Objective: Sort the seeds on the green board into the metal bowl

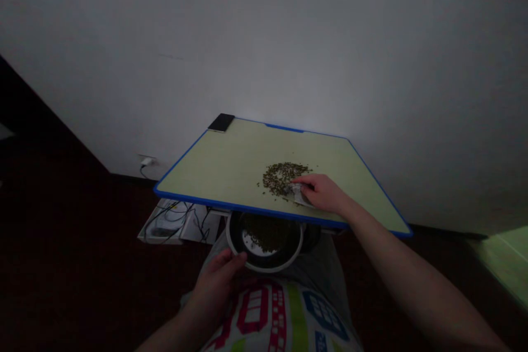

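Note:
My left hand [226, 270] is closed on the near left rim of a round, white-rimmed bowl [268, 270], its thumb over the edge. Dark greenish grains [264, 231] lie in the bowl, which sits at my lap, partly under the table's front edge. Above it, my right hand [322, 190] rests low over the tabletop, closed on a crumpled whitish piece [300, 194], paper or cloth, I cannot tell which. Touching that piece is a loose patch of small brown-green grains [280, 173], spread on the pale yellow table [223, 165] with its blue edging.
A dark tablet or phone [221, 122] lies on the table's far left corner. Behind the table stands a pale wall [264, 38] with a plugged-in charger [147, 161]. Below left, a white box [165, 225] holds tangled black cables.

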Action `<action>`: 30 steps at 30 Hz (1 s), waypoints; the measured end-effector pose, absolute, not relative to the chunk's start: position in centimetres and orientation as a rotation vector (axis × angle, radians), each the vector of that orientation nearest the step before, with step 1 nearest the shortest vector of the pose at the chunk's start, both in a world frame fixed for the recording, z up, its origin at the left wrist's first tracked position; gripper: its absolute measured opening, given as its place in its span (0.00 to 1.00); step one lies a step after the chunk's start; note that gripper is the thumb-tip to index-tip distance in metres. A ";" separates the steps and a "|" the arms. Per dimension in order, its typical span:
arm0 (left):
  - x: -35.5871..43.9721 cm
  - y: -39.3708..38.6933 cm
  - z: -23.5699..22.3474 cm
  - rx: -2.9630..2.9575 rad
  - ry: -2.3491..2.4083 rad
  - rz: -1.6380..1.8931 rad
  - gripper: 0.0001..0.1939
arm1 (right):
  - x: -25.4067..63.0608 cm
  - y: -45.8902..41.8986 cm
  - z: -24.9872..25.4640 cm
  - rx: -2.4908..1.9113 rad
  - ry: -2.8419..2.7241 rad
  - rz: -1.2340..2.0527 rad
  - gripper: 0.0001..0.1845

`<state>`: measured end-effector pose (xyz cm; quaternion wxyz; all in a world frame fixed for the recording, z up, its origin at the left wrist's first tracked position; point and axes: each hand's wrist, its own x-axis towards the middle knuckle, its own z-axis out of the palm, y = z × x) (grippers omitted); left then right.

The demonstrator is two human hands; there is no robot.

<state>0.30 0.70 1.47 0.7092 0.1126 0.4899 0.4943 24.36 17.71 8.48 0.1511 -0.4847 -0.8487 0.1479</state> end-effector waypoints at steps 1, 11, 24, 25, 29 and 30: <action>0.3 0.7 1.6 0.244 1.098 1.095 0.10 | 24.3 17.7 8.5 -1.379 -2.442 0.431 0.22; 0.3 0.7 1.0 0.239 1.061 1.103 0.12 | 25.2 16.9 8.9 -1.375 -2.422 0.434 0.22; 0.4 0.8 1.3 0.275 1.056 1.094 0.11 | 29.0 13.0 8.7 -1.801 -2.127 0.430 0.22; 0.4 0.8 1.3 0.271 1.057 1.094 0.11 | 28.6 12.7 8.6 -1.820 -2.118 0.438 0.23; 0.5 0.7 1.2 0.265 1.054 1.096 0.11 | 26.7 12.3 8.6 -1.834 -2.117 0.396 0.22; 0.4 0.7 1.2 0.263 1.054 1.095 0.11 | 26.3 12.3 8.6 -1.833 -2.125 0.395 0.22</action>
